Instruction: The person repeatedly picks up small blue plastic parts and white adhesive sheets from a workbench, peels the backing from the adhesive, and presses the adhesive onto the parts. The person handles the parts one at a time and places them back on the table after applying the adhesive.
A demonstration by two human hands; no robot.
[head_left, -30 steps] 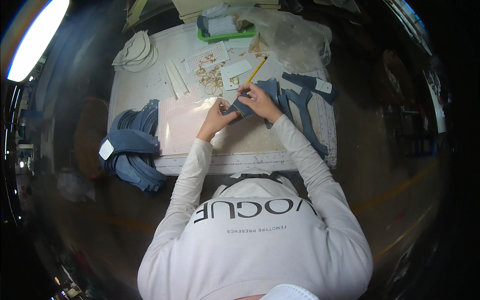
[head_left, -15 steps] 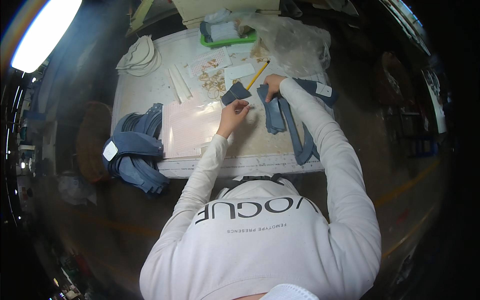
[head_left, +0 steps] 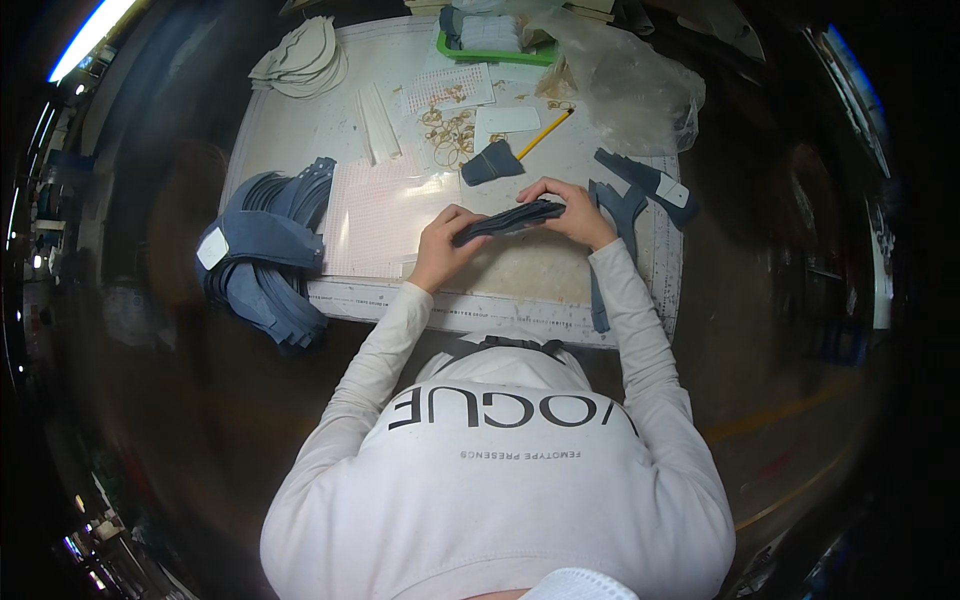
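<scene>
Between my two hands is a thin stack of dark blue fabric pieces point(head_left: 508, 222), held edge-up above the table. My left hand point(head_left: 448, 245) grips its left end, thumb on the near side. At the other end my right hand point(head_left: 578, 213) is closed on the stack, fingers bent over the top. Just beyond it lies a small banded blue fabric bundle point(head_left: 492, 163), touching a yellow pencil point(head_left: 546, 134). Beside my right hand are long blue fabric strips point(head_left: 625, 208), partly hidden by my wrist.
A large pile of blue cut pieces point(head_left: 262, 245) overhangs the table's left edge. A gridded sheet point(head_left: 385, 215), loose rubber bands point(head_left: 448, 135), white cut pieces point(head_left: 300, 62), a green tray point(head_left: 500, 56), a clear plastic bag point(head_left: 630, 80) and a labelled blue bundle point(head_left: 650, 185) lie around.
My right hand has lifted the stack of fabric pieces off the table and brought it left. My left hand, empty before, now grips its other end. The view has shifted slightly.
</scene>
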